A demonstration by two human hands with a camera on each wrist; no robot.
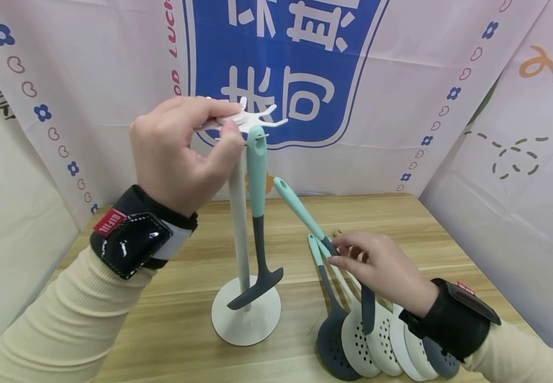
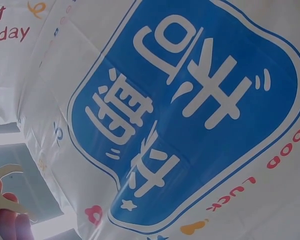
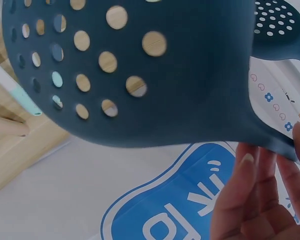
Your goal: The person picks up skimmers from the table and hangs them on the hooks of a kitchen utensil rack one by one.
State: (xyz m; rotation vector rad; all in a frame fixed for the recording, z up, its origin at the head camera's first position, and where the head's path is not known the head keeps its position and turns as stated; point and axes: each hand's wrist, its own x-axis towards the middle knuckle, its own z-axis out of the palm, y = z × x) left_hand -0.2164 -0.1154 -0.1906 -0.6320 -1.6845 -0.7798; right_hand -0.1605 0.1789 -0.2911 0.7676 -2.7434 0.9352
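My left hand [image 1: 175,149] grips the hooked top of a white utensil stand [image 1: 239,229] between thumb and fingers. From one hook hangs a utensil [image 1: 257,181] with a mint handle and a dark curved head, seen edge-on. In the left wrist view, part of the hooked top [image 2: 2,192] and some fingertips show at lower left. My right hand [image 1: 386,268] pinches the dark neck of a skimmer [image 3: 205,85]. Its mint handle slants up toward the stand, apart from it, and its perforated head points down over the other utensils.
Right of the stand, several utensils lie in an overlapping row on the wooden table [image 1: 175,319], among them a dark skimmer [image 1: 333,340] and a white skimmer [image 1: 357,340]. The right forearm covers part of the row. A printed cloth [image 1: 113,64] hangs behind the table.
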